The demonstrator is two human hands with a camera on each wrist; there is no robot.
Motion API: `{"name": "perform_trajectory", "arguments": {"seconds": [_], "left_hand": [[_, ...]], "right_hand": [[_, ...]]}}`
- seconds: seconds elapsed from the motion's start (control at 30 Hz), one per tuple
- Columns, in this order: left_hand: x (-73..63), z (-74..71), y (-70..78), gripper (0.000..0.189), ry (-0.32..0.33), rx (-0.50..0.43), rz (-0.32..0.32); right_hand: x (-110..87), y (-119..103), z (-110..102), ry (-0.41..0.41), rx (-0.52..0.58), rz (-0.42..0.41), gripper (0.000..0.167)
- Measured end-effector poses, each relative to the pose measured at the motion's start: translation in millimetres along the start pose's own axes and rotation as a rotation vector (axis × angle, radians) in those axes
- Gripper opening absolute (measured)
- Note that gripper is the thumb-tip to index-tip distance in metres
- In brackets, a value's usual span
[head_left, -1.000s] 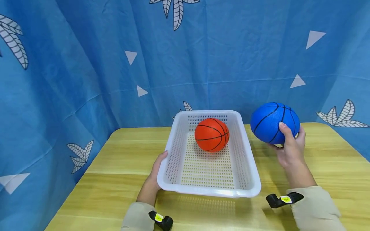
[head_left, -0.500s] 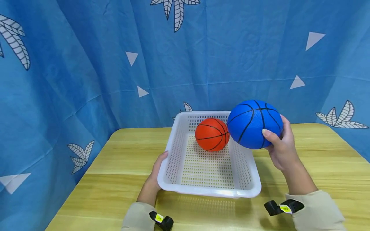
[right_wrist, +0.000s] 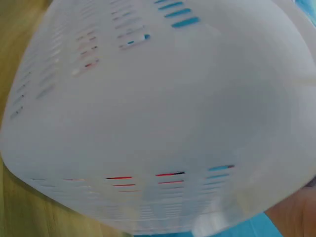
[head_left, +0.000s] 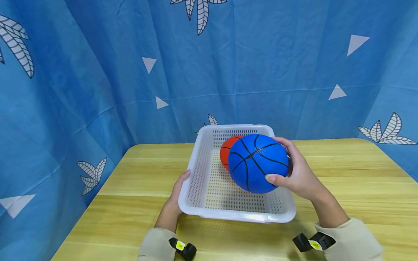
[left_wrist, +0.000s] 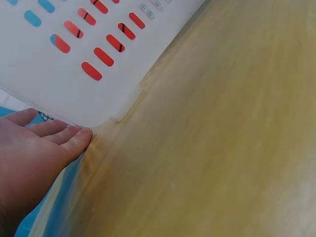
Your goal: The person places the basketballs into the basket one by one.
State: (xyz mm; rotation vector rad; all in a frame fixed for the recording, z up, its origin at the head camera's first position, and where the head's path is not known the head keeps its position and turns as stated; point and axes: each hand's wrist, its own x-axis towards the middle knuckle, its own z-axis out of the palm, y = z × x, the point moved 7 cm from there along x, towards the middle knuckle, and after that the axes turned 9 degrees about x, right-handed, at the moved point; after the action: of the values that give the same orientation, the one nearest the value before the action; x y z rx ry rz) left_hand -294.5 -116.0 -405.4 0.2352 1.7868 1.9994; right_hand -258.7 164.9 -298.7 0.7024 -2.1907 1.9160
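Observation:
A small blue basketball (head_left: 254,165) with black lines is held over a white plastic basket (head_left: 238,216). My right hand (head_left: 298,174) grips the ball from its right side, thumb toward me. The ball partly covers an orange-red basketball (head_left: 227,152) inside the basket. At the basket's left rim, my left hand (head_left: 176,192) touches the outside; its fingers (left_wrist: 54,132) lie straight against the edge in the left wrist view. In the right wrist view the basket's slotted wall (right_wrist: 163,118) fills most of the frame, leaving only part of my right hand (right_wrist: 296,212) at the lower corner.
The basket stands on a light wooden table (head_left: 140,174). A blue curtain (head_left: 248,65) with leaf and triangle prints hangs behind the table and along its left side. Black wrist cameras (head_left: 183,248) sit on both sleeves.
My right hand has carried the blue basketball leftward from beside the basket to over it, with the ball now lower than half a second ago. The left hand and basket stay put.

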Motion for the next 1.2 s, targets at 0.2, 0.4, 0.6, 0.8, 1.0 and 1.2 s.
{"name": "perform_trajectory", "arguments": {"seconds": [0.2,0.4,0.6,0.8,1.0,1.2], "left_hand": [[0.1,-0.4,0.2,0.065,-0.006,0.002,0.004],[0.7,-0.2,0.1,0.067,-0.004,0.011,-0.001],[0.9,-0.7,-1.3,0.067,0.000,0.004,-0.003],[-0.7,1.3,0.4,0.066,-0.008,0.031,0.010],[-0.3,2.6,1.1,0.065,-0.003,0.039,0.011],[0.9,1.1,-0.3,0.066,-0.001,0.043,0.013]], "right_hand": [[-2.2,3.1,13.6,-0.060,-0.105,0.004,0.087],[-1.4,5.8,16.5,-0.020,-0.271,-0.012,0.090],[-1.1,5.3,24.0,-0.058,-0.449,-0.062,0.092],[-4.2,3.9,33.4,-0.108,-0.531,-0.114,0.093],[-5.1,5.8,41.2,-0.156,-0.595,-0.133,0.093],[-6.4,11.6,46.3,-0.202,-0.631,-0.080,0.089]]}}
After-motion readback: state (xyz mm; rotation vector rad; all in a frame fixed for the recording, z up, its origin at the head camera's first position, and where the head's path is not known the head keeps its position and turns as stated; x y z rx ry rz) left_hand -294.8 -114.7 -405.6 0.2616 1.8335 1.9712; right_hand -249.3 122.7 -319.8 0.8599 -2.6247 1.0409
